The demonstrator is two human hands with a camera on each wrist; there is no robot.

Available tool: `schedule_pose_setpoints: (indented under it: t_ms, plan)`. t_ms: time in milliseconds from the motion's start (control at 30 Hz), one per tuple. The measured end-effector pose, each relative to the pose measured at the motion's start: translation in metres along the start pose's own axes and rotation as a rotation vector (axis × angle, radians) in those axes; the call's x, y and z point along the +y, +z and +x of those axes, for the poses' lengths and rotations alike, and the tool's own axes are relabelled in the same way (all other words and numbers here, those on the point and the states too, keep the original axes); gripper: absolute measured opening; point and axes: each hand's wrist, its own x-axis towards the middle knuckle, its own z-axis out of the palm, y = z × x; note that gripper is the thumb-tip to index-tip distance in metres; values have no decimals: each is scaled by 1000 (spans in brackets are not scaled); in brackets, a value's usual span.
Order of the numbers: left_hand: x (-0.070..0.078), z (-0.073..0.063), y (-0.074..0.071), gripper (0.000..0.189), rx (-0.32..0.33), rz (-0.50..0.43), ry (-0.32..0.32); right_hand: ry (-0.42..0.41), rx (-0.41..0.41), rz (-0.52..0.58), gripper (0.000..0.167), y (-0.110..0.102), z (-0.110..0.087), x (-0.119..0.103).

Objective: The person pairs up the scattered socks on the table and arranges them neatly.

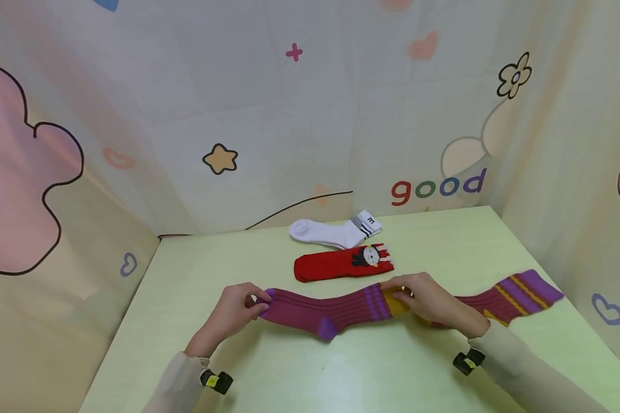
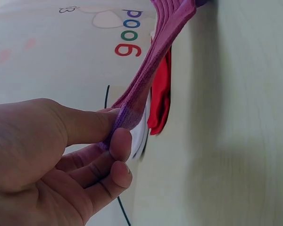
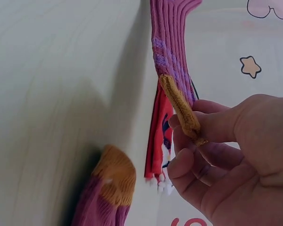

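Observation:
A maroon sock point(image 1: 315, 310) with purple toe and heel, purple stripes and a mustard cuff is stretched between both hands above the table. My left hand point(image 1: 233, 310) pinches its purple toe point(image 2: 129, 115) between thumb and fingers. At the other end, my right hand point(image 1: 426, 295) pinches the mustard cuff point(image 3: 179, 103). A second maroon sock point(image 1: 516, 295), with purple and mustard stripes, lies on the table to the right, partly hidden behind the right hand and wrist. Its mustard end point(image 3: 115, 174) shows below the right hand in the right wrist view.
Behind the held sock lies a red sock point(image 1: 322, 265) with a cartoon face near its cuff. Farther back is a white sock point(image 1: 322, 232) with black stripes. The pale table point(image 1: 196, 258) meets a printed curtain point(image 1: 268, 115) at the back and sides.

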Motion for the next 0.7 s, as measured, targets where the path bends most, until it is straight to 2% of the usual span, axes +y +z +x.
schedule_pose_setpoints:
  t_ms: [200,433,700]
  plan:
    - [1,4,13,12,-18,-6,-7,11,-1,-6,26,1,-6,9]
    - [-5,9,26,10,-58,-9,-12,32,-29,-51,26,2,-6,15]
    - [-11,13,35,10,-64,72,23,42,-64,-70,25,7,-4,20]
